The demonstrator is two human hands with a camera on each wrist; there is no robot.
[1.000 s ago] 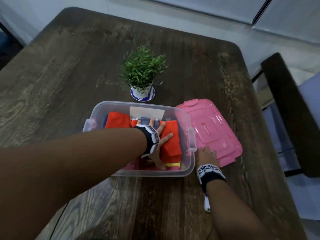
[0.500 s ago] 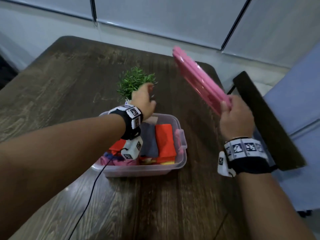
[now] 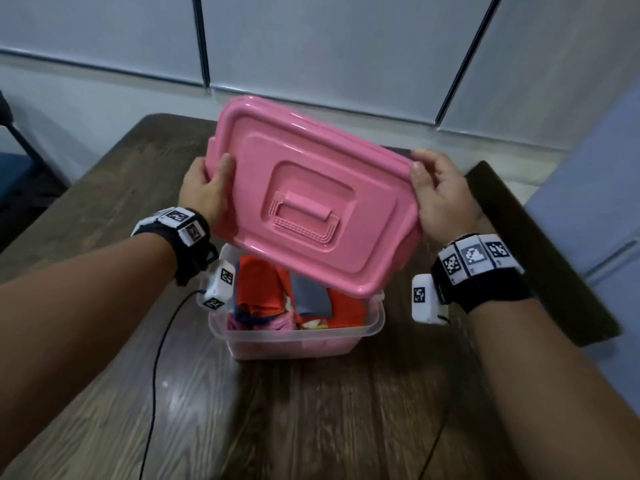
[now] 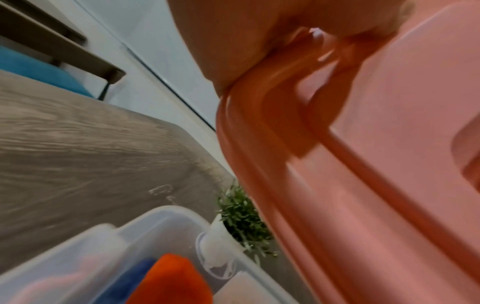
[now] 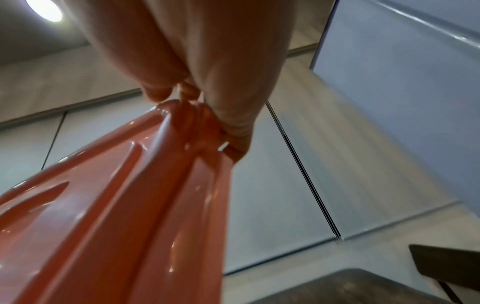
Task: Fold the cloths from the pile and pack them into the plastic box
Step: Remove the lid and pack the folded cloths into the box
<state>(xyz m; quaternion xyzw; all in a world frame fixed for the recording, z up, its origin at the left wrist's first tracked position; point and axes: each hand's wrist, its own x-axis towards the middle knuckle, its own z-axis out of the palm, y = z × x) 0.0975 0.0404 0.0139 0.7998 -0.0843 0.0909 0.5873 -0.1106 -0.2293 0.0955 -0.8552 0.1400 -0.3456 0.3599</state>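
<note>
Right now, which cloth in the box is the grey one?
The grey cloth lies in the middle of the plastic box, between two orange cloths: one on its left, one on its right. It alone is dull, not bright.

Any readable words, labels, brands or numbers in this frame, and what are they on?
No readable text.
Left wrist band: black-and-white square marker patterns only, no letters or digits.
Right wrist band: the same kind of patterns, no letters.
Pink lid: moulded ridges, no wording visible.
Plastic box: no label seen.
</note>
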